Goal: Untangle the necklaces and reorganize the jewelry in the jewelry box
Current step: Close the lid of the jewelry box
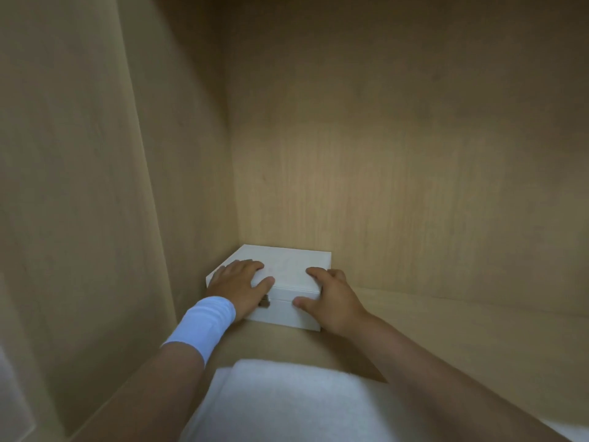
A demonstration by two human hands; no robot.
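Observation:
A closed white jewelry box (288,264) sits in the back left corner of a wooden cabinet shelf. A small metal clasp (264,302) shows on its front face. My left hand (239,283) lies flat over the lid's front left part, fingers spread on top, and a white wristband (204,325) is on that wrist. My right hand (333,298) grips the box's front right corner, fingers curled over the lid and thumb pressed on the front face. No necklaces or other jewelry can be seen.
The cabinet's left wall (95,186) and back panel (398,170) close in on the box. The wooden shelf floor (446,330) stretches to the right. A white cloth (287,406) lies at the front edge below my arms.

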